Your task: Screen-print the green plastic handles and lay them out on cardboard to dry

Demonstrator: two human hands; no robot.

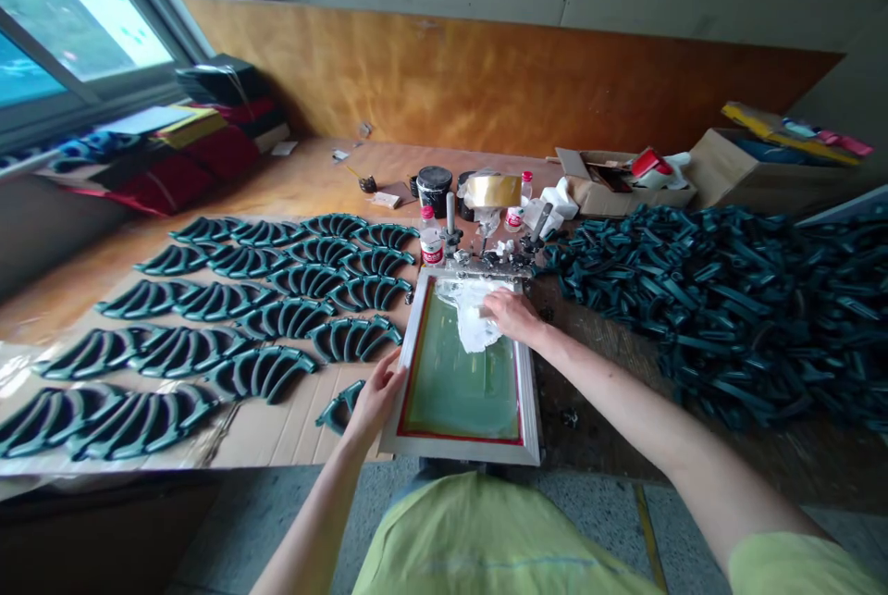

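A silver-edged screen-printing frame (531, 410) with greenish mesh lies in front of me on the bench. White ink (477, 334) is spread over the mesh's upper part. My right hand (511, 313) is closed over this ink, on a small pale block (478, 311) mostly covered by the fingers; its exact kind is unclear. At the frame's left side, my left hand (380, 390) grips the edge. A dark green curved part (337, 408) lies just beside that hand. Metal clamps (489, 262) hold the frame's far end.
Rows of dark green curved parts (228, 299) cover cardboard on the left. A large heap of similar parts (721, 308) is at right. Behind the frame stand a red-capped bottle (431, 241) and a black tub (435, 188). Cardboard boxes (614, 197) sit at back right.
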